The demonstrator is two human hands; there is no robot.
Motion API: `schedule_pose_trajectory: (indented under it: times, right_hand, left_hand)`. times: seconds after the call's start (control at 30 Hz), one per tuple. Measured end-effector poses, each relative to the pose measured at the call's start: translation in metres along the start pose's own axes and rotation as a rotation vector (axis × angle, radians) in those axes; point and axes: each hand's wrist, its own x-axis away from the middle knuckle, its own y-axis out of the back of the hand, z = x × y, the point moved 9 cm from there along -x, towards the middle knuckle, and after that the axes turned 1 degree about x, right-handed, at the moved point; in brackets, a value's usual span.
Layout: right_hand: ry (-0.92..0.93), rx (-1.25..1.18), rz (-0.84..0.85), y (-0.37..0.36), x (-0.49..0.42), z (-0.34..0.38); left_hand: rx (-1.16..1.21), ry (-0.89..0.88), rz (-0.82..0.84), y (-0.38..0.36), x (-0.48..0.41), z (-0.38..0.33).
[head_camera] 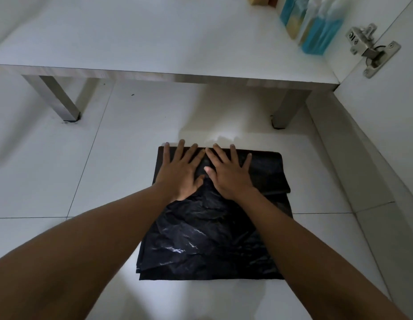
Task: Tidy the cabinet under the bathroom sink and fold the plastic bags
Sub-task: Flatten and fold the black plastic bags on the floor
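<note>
Black plastic bag (208, 239) flat on the white tiled floor (62, 169), just in front of the cabinet. Long axis running from the near edge straight away toward the cabinet, short edges crosswise. Far end doubled over into a smoother band lying across the width, its right corner jutting out a little past the layer below. Near part crinkled and glossy, with thin pale glints along the creases; bottom edge showing a few offset layers.

Left hand (180, 169) and right hand (228, 174) both palm-down on that far folded band, fingers straight and spread, pressing the plastic against the floor. Side by side, thumbs near each other at the middle of the bag, index fingertips almost meeting by the far edge. Left fingertips reaching the far left corner, a couple of them just over the edge onto the tile. Bare forearms crossing above the near half of the bag.

Beyond the bag, the cabinet's white bottom board (131, 38) raised on square brushed-metal legs (55, 98). On the board's far right, blue and clear packages (321, 31), blurred. On the right, a metal hinge (369, 49) on the white open door (385, 135).
</note>
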Motion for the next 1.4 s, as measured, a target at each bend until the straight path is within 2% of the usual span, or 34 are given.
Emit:
schedule_pose_trajectory:
  times: [0.13,0.5,0.77,1.03,1.23,1.4]
  right_hand:
    - [-0.046,0.032,-0.016,-0.019,-0.012,-0.006]
    - [-0.060,-0.013,-0.027,-0.026,-0.018,-0.013]
    - [-0.141,0.018,-0.055,-0.024,-0.014,-0.021]
    - [-0.106,-0.094,0.189,-0.025,-0.027,-0.037]
    - [-0.064,-0.023,0.059,-0.021,-0.018,-0.041]
    - [-0.114,-0.060,0.016,-0.016,-0.014,-0.070]
  left_hand:
    - [-0.027,0.000,0.014,-0.020,-0.007,0.006]
    - [0.106,0.029,-0.022,-0.035,-0.010,0.014]
    - [0.071,0.063,0.007,-0.034,-0.010,0.015]
    - [0.092,0.055,0.059,-0.040,-0.014,0.019]
    - [0.076,0.067,0.035,-0.038,-0.012,0.018]
    - [0.070,0.075,0.015,-0.036,-0.012,0.018]
